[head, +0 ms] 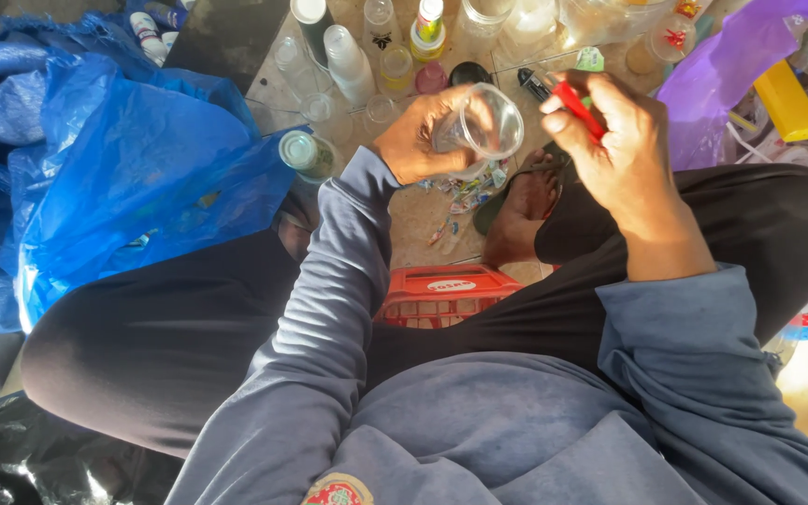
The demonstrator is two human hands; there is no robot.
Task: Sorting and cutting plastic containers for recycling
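- left hand point(420, 138) gripping clear plastic cup point(484, 125), mouth tilting toward the viewer
- right hand point(614, 140) pinching red-handled cutter point(572, 105) just right of cup rim, blade angling up-left
- hands sitting close together above the floor

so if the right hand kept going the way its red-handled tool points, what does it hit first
Most likely the clear plastic cup held in the left hand: the right hand aims the red-handled tool up-left toward its rim, though depth is unclear.

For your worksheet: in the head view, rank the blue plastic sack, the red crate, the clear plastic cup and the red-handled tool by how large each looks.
1. blue plastic sack
2. red crate
3. clear plastic cup, in the left hand
4. red-handled tool, mostly hidden in the right hand, so its rank is unsure.
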